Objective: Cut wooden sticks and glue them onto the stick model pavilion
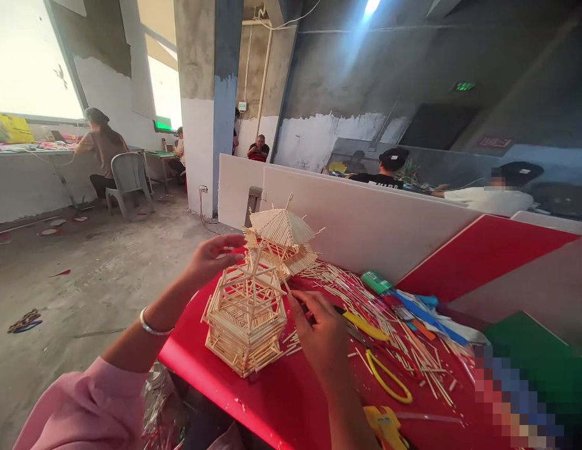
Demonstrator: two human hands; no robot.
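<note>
A hexagonal tower made of thin wooden sticks [246, 319] stands on the red table [291, 400]. Behind it stands a second stick model with a pointed roof [281, 240]. My left hand [214, 255] reaches over the top left of the tower, fingers curved and apart, touching its upper frame. My right hand [321, 334] is at the tower's right side, its fingertips pinched on a thin stick [287, 289] against the frame.
Several loose sticks [403, 337] litter the table with yellow-handled scissors [388, 375], a yellow cutter [364, 325], a green glue bottle [376, 282] and a yellow glue gun [387, 428]. A white partition [366, 219] rises behind. Other people sit beyond it and at a far left table.
</note>
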